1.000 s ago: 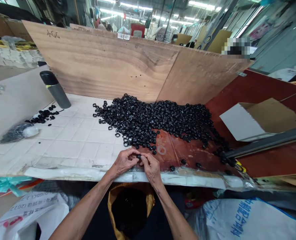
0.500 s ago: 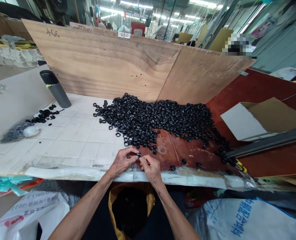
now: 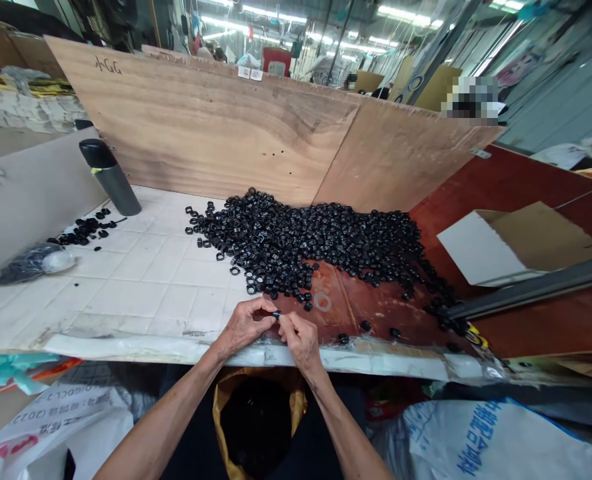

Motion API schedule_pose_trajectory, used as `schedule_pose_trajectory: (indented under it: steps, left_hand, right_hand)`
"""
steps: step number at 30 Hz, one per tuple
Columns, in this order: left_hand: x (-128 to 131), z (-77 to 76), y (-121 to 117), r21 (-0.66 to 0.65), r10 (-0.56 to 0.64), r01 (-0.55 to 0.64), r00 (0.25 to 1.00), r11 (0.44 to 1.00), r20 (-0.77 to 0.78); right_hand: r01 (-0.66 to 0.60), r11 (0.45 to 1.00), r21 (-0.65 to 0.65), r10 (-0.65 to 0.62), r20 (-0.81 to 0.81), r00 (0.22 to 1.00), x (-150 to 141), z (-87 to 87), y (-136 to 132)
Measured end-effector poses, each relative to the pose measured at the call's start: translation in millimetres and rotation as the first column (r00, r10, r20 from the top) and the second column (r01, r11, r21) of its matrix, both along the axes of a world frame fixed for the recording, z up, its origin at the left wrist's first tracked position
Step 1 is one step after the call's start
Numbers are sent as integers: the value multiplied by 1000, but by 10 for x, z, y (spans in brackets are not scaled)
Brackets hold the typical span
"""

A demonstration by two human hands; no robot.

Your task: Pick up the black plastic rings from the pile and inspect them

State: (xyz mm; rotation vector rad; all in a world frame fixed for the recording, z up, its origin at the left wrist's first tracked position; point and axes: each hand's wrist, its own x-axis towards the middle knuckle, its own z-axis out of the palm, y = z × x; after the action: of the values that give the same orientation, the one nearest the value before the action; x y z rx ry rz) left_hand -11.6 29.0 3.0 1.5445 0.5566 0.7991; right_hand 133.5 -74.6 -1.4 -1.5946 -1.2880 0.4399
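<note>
My left hand pinches a small black ring-like part between thumb and fingers, just above the front of the table. From the other side, the fingertips of my right hand are closed together at the same part; whether they hold a second piece is too small to tell. Behind both hands spreads a large pile of black plastic rings. A yellow sack with dark contents hangs open below the table edge, between my forearms.
A grey bottle stands at the back left, near loose black pieces and a plastic bag. Several black parts lie right of my hands. A cardboard box and a grey metal bar are at the right. Plywood walls the back.
Both hands stay together at the small black part, with only slight finger movement. The view has shifted a little; the pile looks the same.
</note>
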Motion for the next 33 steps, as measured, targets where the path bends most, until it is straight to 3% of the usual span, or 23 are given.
schedule_pose_trajectory:
  steps: [3,7,11,15,18,20,22,24,26,28,31,33]
  left_hand:
    - [1,-14,-5,-43,-3,4,1000,999,7]
    - [3,-31,-15,-129,-34,34,999,991,6]
    - [-24,6,-24,18,-47,48,998,999,-35]
    - [-74,82,-67,212,-93,110,992,971,-86]
    - [-84,110,-178,298,-52,75,995,952,-87]
    - [-75,107,-288,183,1,9,998,983,-56]
    - [-72,95,-400,-50,10,-10,1000,999,-10]
    - [-85,80,-489,-255,-3,15,999,967,46]
    - [-114,61,-550,-333,13,14,997,943,78]
    - [-150,34,-595,-262,46,-31,998,965,53]
    - [-210,-15,-668,45,91,-90,995,995,-32]
    - [-266,-35,-732,258,114,-94,992,962,-61]
  right_hand:
    - [35,999,40,-34,-17,999,-16,-2,-9]
    - [-15,997,74,21,-74,997,-46,-31,-21]
    - [-51,998,-21,47,-166,985,-24,-28,-22]
    - [-110,988,-111,80,-250,965,15,40,-15]
    - [-62,989,-137,29,-234,972,-20,89,-28]
    - [36,995,-97,-53,-185,981,-74,115,-66]
    - [82,996,-28,-86,-171,982,-130,141,-134]
    - [29,999,30,-23,-174,985,-169,165,-220]
    - [-45,998,52,53,-167,985,-186,180,-303]
    - [-65,998,27,68,-153,986,-198,175,-366]
    - [-63,995,-72,42,-264,963,-248,138,-434]
    - [-87,988,-124,28,-419,908,-298,109,-487]
